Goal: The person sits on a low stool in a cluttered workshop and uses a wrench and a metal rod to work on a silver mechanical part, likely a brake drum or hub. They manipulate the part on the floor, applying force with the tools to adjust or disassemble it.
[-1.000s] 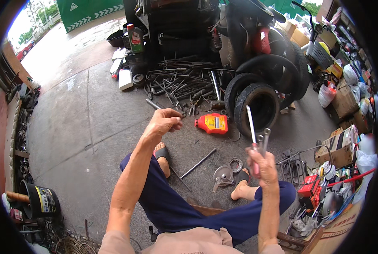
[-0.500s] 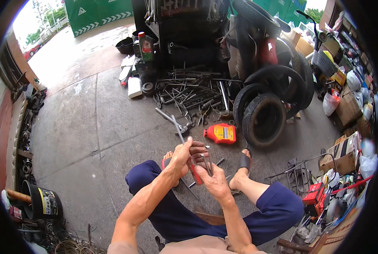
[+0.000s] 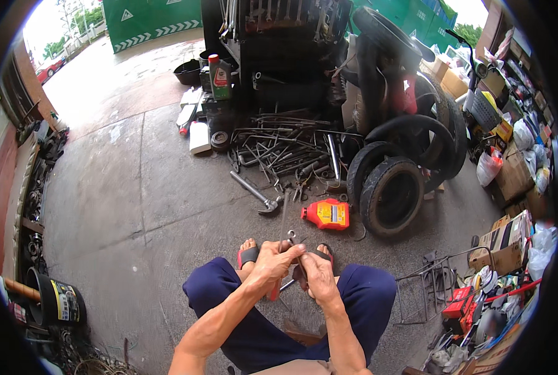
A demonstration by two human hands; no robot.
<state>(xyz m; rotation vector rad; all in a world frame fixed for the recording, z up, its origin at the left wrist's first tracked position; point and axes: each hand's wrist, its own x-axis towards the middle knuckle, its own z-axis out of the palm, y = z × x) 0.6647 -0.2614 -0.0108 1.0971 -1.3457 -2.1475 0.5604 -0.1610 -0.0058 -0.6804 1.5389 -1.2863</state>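
My left hand is closed around a red-handled screwdriver; its long thin shaft points away from me and a bit of red handle shows below the fist. Against it, my right hand grips slim metal tools, with one shiny ringed end poking out above the fingers. Their exact kind is hidden by my fingers. Both hands meet between my knees, the thumbs almost touching. Beyond them a claw hammer lies on the concrete, left of a red plastic bottle on its side.
A heap of loose metal tools lies before a dark tool rack hung with wrenches. Tyres lean at its right. Boxes and bags crowd the right side; a black bucket stands at lower left.
My hands have drawn together, the right one turning inward with its metal tools. My legs have moved closer together, my right foot shifting left. The view has tilted slightly upward.
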